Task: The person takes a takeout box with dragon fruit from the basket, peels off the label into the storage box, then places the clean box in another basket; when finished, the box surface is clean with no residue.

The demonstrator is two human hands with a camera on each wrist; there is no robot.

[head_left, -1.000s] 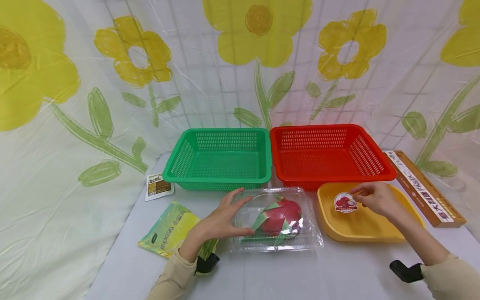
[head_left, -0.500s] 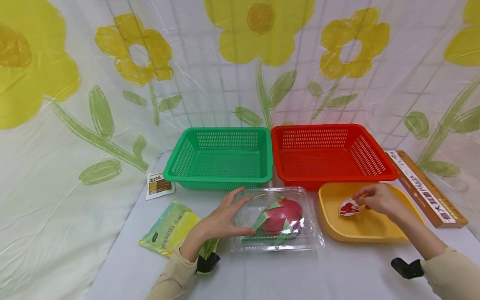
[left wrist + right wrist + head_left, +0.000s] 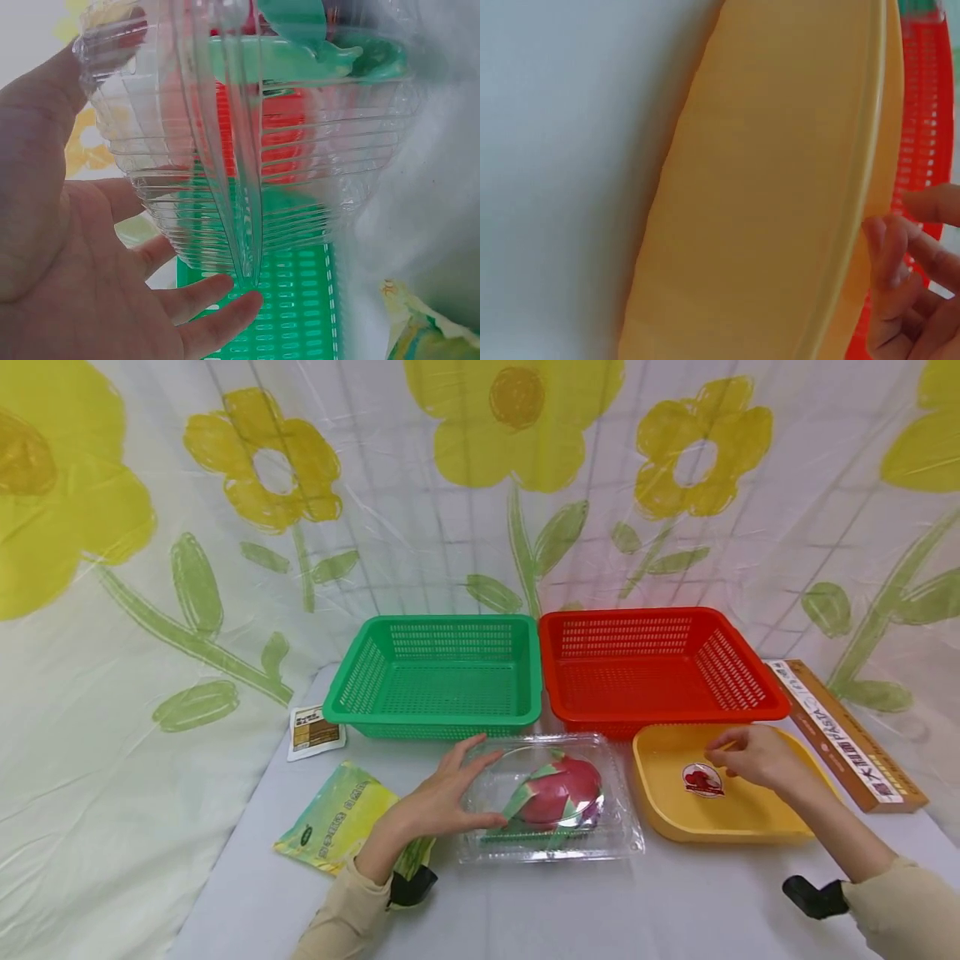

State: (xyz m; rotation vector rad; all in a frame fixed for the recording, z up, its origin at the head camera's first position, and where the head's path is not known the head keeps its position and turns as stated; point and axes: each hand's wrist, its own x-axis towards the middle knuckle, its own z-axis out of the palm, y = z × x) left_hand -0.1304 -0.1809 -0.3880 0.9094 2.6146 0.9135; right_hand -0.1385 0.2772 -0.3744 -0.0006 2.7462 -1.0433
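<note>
A clear plastic clamshell box (image 3: 487,793) with a pink dragon fruit (image 3: 551,797) inside lies in the middle of the table. My left hand (image 3: 435,802) rests at its left end, thumb and fingers spread along the side; the left wrist view shows the ribbed plastic close to the palm. Inside the yellow tray (image 3: 750,822), to the right, is a small white label (image 3: 703,781) with a red fruit picture. Just above it hovers my right hand (image 3: 761,758), fingers bent, thumb and forefinger apart with nothing between them in the right wrist view.
Behind stand a green basket (image 3: 450,727) and a red basket (image 3: 667,720), side by side. A yellow-green packet (image 3: 341,818) and a small white-brown sachet (image 3: 313,732) lie to the left. A long brown pasta box (image 3: 847,735) lies along the right.
The label, pinched in my right fingers before, has dropped away from them onto the yellow tray. The left hand and the clamshell box have stayed in place.
</note>
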